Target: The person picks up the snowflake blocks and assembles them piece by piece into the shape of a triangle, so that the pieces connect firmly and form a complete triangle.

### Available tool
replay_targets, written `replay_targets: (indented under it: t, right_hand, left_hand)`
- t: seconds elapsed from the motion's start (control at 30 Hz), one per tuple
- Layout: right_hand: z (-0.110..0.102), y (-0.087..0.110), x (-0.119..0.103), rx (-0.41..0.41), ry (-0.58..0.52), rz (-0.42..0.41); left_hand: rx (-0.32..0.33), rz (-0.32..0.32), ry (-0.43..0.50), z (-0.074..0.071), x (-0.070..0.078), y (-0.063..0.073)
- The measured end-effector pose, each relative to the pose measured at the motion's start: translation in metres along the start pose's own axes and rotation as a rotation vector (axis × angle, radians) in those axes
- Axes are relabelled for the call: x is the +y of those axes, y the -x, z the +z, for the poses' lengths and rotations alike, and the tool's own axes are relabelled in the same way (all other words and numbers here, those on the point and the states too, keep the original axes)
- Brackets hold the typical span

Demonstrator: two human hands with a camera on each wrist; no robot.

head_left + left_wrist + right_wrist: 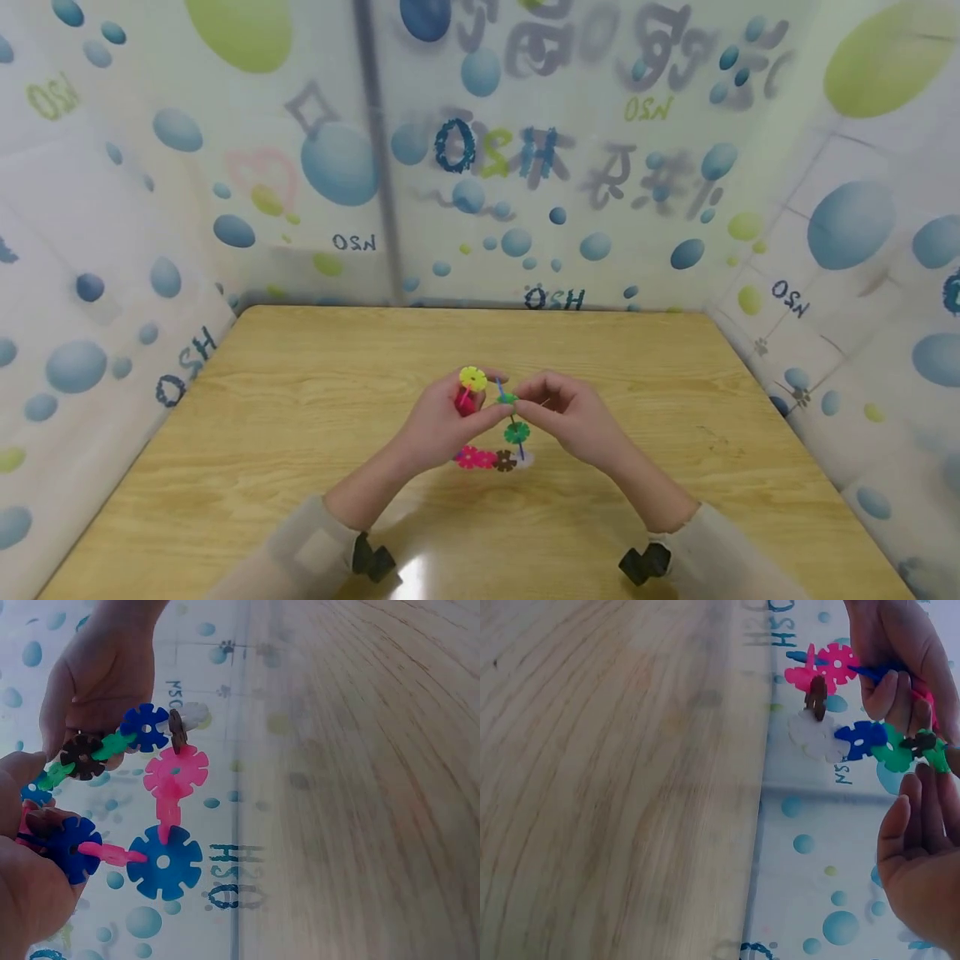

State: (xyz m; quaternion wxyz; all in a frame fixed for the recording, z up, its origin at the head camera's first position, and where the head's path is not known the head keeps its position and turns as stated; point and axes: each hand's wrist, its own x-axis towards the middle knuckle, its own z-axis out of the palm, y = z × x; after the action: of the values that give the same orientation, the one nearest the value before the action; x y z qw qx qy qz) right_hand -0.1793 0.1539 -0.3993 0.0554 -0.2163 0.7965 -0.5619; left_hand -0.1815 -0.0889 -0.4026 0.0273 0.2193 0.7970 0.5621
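A chain of notched plastic snowflake discs hangs between my hands, over the table. My left hand point(441, 423) grips one stretch of it, with a yellow disc point(472, 378) standing above the fingers. Thumb and fingers of my right hand point(573, 417) pinch a green disc near the left fingertips. Below hang another green disc point(517, 432), a white disc point(810, 735), a brown disc point(505, 461) and pink discs point(176, 771). A large blue disc point(163, 874) dangles beside the left hand in the left wrist view. The left fingers hide part of the chain.
The wooden table point(337, 358) spreads out under both hands. Behind it and at both sides stand pale walls point(480, 250) printed with blue and green bubbles. A dark strap mount point(372, 558) sits on the left wrist, another point(645, 564) on the right.
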Motion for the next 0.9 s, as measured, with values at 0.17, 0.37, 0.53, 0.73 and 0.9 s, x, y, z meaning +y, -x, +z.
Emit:
replay_targets:
  t: [0.17,0.37,0.53,0.73,0.9]
  right_hand:
    - [0.005,0.001,-0.003,0.026,-0.034,-0.028]
    - [0.006,0.002,-0.006,0.049,0.003,-0.030]
    - [0.007,0.002,-0.009,0.055,0.018,-0.079]
    - [0.009,0.001,-0.012,0.055,0.037,-0.127]
    - [0.011,0.001,-0.013,0.068,0.045,-0.133]
  left_hand:
    - [-0.027,0.023,0.054,-0.001,0.004,0.001]
    - [-0.057,0.075,0.126,-0.003,0.009,0.000]
    - [-0.060,0.067,0.123,-0.002,0.011,-0.001]
    - [-0.061,0.065,0.115,-0.002,0.013,0.000]
    - [-0.067,0.056,0.116,-0.001,0.013,0.000]
